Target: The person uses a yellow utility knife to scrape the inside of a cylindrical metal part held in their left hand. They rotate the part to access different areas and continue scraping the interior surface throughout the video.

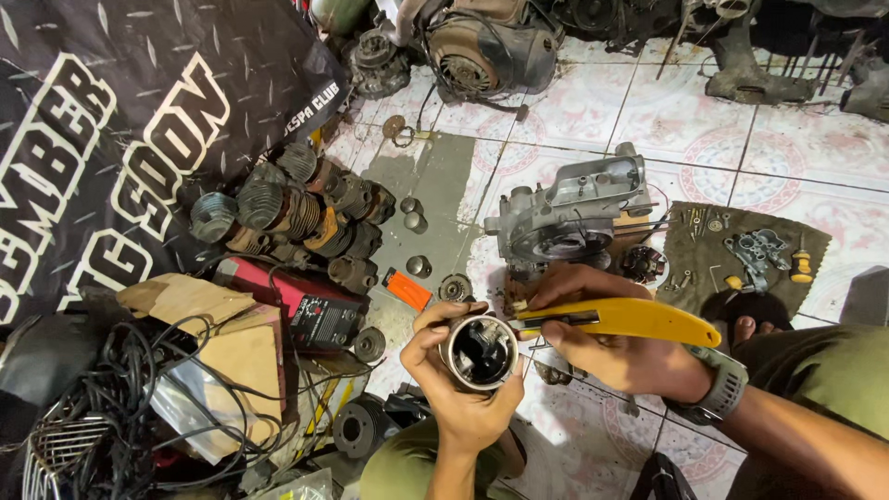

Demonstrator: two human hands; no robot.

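The left hand (460,384) holds a piston (480,350), a round metal cup with its open end turned up to the camera; the fingers curl around its wall, so the grip is pressed tight on it. The right hand (607,347) closes its grip on a yellow cutter (630,319), thumb on top, with the blade end laid against the piston's rim. A grey watch (724,387) sits on the right wrist. Both hands hang just above the tiled floor (796,148), over the person's knees.

Just beyond the hands, a grey engine case (574,208) stands on the floor. To its right lies a dark cloth (690,264) carrying small metal parts (755,252), screws and a small yellow-handled tool (801,267).

Toward the floor's left side a cluster of finned cylinders (296,213) lies beside a black banner (120,139) with white lettering. Near them sit a red box (301,306), an orange tag (407,289) and a few loose round parts (419,266). At the lower left corner are cardboard (218,338) and tangled black cables (111,407). Another engine (486,46) rests at the floor's far edge.
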